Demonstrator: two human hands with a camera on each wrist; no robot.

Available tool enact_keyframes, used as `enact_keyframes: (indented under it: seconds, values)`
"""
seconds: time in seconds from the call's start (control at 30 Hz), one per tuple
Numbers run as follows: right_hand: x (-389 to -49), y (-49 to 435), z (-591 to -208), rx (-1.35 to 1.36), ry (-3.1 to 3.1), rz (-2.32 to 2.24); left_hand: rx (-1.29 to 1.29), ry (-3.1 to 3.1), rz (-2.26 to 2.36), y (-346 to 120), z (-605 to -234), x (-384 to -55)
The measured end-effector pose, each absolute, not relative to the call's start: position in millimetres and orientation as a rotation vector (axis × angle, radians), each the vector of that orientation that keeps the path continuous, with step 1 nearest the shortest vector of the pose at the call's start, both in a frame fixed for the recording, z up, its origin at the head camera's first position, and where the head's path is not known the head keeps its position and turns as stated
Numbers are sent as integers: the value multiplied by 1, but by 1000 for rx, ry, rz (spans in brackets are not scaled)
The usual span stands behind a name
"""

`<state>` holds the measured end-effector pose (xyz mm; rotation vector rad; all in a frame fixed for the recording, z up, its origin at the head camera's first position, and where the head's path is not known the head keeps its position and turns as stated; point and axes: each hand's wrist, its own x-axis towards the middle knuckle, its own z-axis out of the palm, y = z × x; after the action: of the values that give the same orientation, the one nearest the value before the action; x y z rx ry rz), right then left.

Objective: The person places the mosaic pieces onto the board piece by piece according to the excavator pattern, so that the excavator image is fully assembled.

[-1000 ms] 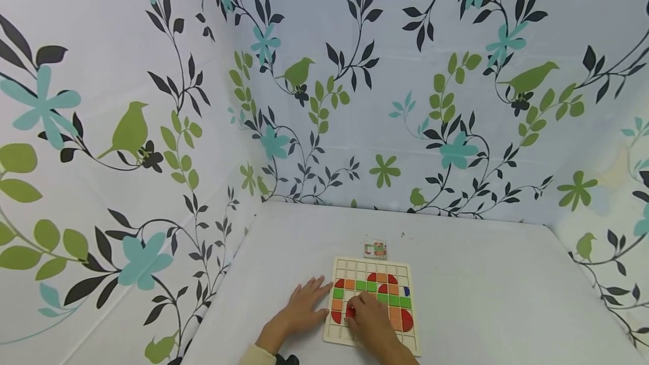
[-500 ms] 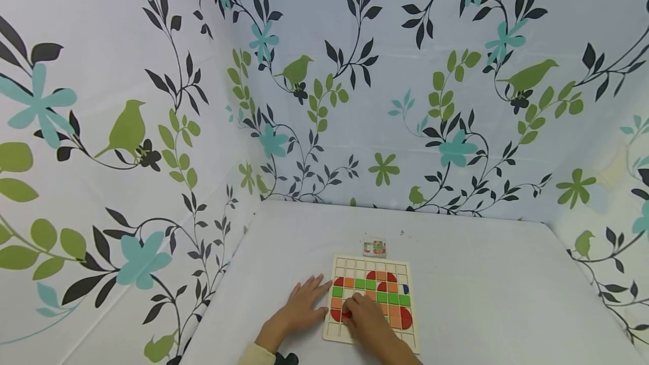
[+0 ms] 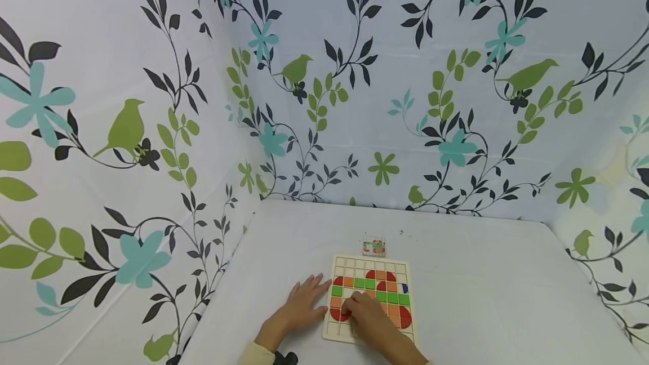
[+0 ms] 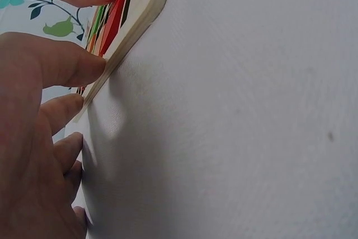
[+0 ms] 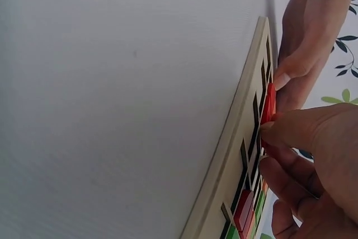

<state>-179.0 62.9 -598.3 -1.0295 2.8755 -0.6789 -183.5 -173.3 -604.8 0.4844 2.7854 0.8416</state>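
Observation:
A wooden grid board (image 3: 333, 330) lies on the white table, holding red quarter-round, orange square and green square pieces. My right hand (image 3: 367, 317) is over its lower left part. In the right wrist view, thumb and finger pinch a red quarter-round piece (image 5: 271, 103) down at the grid, right beside another red piece (image 3: 335, 314). The curled fingers hide part of it and some of the cells underneath. Spread out on the table, my left hand (image 3: 302, 304) has its thumb and fingertips at the board's left edge; the left wrist view shows the thumb (image 4: 89, 70) against that edge.
A small pattern card (image 3: 373, 246) with similar colours lies just beyond the board's far edge. One blue piece (image 3: 405, 288) sits near the board's right side. Patterned cloth walls (image 3: 324, 100) with birds and leaves enclose the white table (image 3: 497, 280).
My right hand has shifted slightly left with the red quarter-round piece, bringing it against the red piece at the board's left side. My left hand has stayed at the board's edge.

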Motion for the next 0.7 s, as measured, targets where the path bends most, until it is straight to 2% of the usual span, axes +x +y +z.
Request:
enact_keyframes:
  seconds: [0.23,0.33,0.53,0.7]
  values:
    - [-178,69,-599,-1028,2938,-734,500,2775,843,-169,-604,-187]
    - [-179,79,-595,-946,2942,-798,496,2777,825,-167,-607,-189]
    - [-188,115,-580,-696,3031,-879,387,2851,808,-169,-611,-193]
    - [-198,159,-568,-398,3136,-726,266,2996,797,-177,-608,-193]
